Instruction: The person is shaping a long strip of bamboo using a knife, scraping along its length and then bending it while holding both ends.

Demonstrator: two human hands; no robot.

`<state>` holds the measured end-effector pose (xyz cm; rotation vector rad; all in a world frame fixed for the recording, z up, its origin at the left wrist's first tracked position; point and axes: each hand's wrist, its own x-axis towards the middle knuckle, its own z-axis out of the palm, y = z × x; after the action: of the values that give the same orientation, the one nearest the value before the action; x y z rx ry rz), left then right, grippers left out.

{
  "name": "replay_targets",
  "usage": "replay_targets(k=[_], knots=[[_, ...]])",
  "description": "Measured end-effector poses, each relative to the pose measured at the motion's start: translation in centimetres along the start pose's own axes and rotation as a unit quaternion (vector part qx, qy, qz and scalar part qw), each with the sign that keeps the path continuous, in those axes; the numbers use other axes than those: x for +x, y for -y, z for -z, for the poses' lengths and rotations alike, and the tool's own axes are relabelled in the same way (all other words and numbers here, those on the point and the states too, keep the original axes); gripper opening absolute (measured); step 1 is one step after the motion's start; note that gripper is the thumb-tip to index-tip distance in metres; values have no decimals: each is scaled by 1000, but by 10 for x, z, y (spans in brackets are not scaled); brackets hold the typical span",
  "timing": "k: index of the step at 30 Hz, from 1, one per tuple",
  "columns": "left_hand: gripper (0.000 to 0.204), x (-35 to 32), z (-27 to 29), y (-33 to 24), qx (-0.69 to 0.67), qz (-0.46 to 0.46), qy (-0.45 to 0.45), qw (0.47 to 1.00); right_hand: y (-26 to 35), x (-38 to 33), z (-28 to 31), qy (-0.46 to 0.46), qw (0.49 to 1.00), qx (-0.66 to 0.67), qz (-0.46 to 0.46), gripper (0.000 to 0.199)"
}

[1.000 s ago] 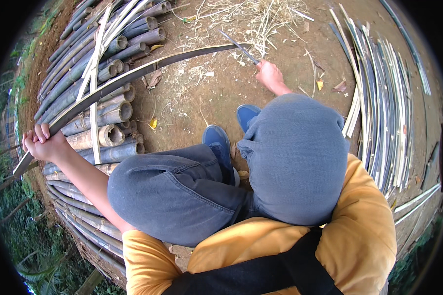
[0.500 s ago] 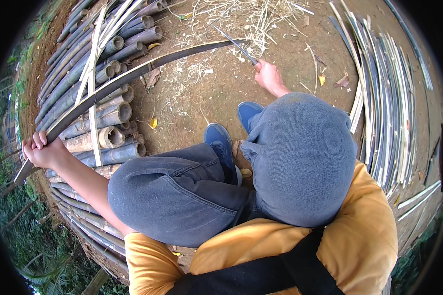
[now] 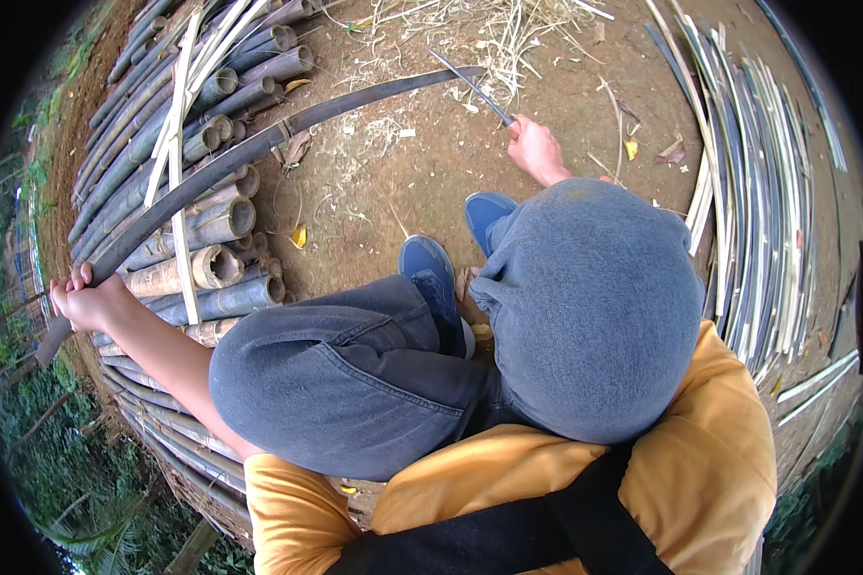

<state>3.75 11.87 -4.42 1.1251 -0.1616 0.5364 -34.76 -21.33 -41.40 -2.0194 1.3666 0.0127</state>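
A long dark bamboo strip (image 3: 259, 144) arcs from the far left across the dirt toward the top middle. My left hand (image 3: 86, 302) is closed around its near end at the far left. My right hand (image 3: 535, 149) grips the handle of a long knife (image 3: 470, 84), whose blade lies across the far end of the strip. I sit with both knees up in grey jeans, blue shoes (image 3: 431, 273) on the dirt between my hands.
A stack of cut bamboo poles (image 3: 201, 220) lies at the left under the strip. A bundle of split bamboo slats (image 3: 758, 192) lies along the right. Dry shavings (image 3: 489, 29) are scattered at the top. Green plants fill the lower left edge.
My left hand and the strip's near end have slid lower and further left. My right hand with the knife has shifted slightly toward the strip's far end.
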Motion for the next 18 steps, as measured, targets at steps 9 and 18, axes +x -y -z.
replay_targets(k=[9, 18], knots=[[11, -5, -3, -3, 9, 3, -1, 1000, -20, 32, 27, 17, 996, -75, -38, 26], [9, -12, -11, -4, 10, -18, -12, 1000, -27, 38, 34, 42, 995, -71, -53, 29]])
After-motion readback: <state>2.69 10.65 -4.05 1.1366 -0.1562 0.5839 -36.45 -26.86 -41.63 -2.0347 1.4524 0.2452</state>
